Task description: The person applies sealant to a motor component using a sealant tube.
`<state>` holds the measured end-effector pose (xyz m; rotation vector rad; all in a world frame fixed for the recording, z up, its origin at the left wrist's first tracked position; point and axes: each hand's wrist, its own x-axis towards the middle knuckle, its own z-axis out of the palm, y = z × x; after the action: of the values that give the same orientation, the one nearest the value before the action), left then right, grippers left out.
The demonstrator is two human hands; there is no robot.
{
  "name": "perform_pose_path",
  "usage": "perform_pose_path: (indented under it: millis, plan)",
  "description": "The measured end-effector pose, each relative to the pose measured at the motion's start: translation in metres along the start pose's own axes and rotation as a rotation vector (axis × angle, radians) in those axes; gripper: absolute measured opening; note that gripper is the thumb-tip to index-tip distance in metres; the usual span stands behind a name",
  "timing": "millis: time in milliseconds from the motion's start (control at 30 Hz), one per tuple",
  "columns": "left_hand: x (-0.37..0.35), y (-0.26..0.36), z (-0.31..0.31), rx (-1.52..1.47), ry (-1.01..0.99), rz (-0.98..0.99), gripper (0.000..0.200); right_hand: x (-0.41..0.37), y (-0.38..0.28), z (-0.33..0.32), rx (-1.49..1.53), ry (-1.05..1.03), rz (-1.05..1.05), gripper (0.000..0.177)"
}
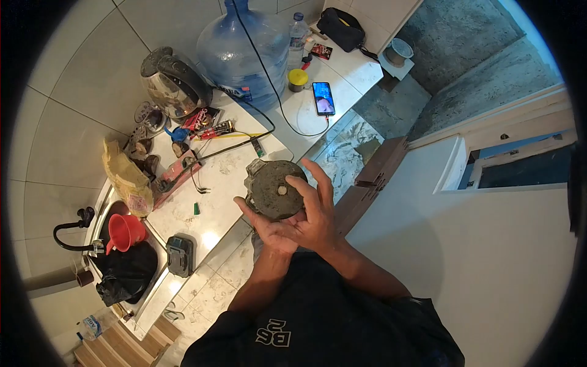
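Note:
A round, flat, dirt-caked grey disc-shaped part [269,194] with a small hole near its middle and clear or pale lugs on its left edge is held in front of my chest. My left hand [276,233] supports it from below, its thumb stretched out along the lower left side. On the right edge, my right hand [319,211] holds the part, with one digit lying on its face near the hole and another extended past the rim. Fingers behind the part are hidden.
The white counter [229,174] carries a kettle [174,82], large water jug [244,52], charging phone [323,98], pink-red tool [177,177] and battery pack [180,255]. A red dipper [126,232] and black bag [130,272] are at the sink. A white door [483,257] stands right.

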<state>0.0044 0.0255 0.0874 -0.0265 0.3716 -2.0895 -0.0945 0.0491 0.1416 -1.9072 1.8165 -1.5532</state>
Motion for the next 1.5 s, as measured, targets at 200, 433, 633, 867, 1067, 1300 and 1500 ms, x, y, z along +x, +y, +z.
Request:
perform_pose_path:
  millis: [200, 433, 633, 867, 1067, 1300, 1500]
  plan:
    - [0.002, 0.002, 0.001, 0.01, -0.111, -0.054, 0.094, -0.005, 0.005, -0.013, -0.15, -0.097, -0.155, 0.062]
    - [0.003, 0.007, -0.006, 0.051, 0.042, 0.044, 0.088, -0.006, 0.003, -0.015, -0.24, -0.264, -0.198, 0.057]
    - [-0.002, 0.005, -0.004, 0.156, 0.095, 0.06, 0.08, -0.006, 0.012, -0.019, -0.207, -0.334, -0.205, 0.06]
    - [-0.006, 0.003, -0.005, 0.217, 0.188, 0.089, 0.081, -0.012, 0.015, -0.015, -0.163, -0.353, -0.181, 0.062]
    - [-0.017, 0.011, -0.017, 0.147, 0.209, 0.055, 0.083, -0.018, 0.016, -0.008, -0.141, -0.417, -0.167, 0.064]
    - [-0.021, 0.019, -0.02, 0.183, 0.236, 0.112, 0.085, -0.015, 0.014, 0.0, -0.135, -0.46, -0.217, 0.063]
    - [-0.019, 0.022, -0.015, 0.131, 0.327, 0.117, 0.087, -0.006, 0.01, 0.005, -0.139, -0.466, -0.234, 0.062]
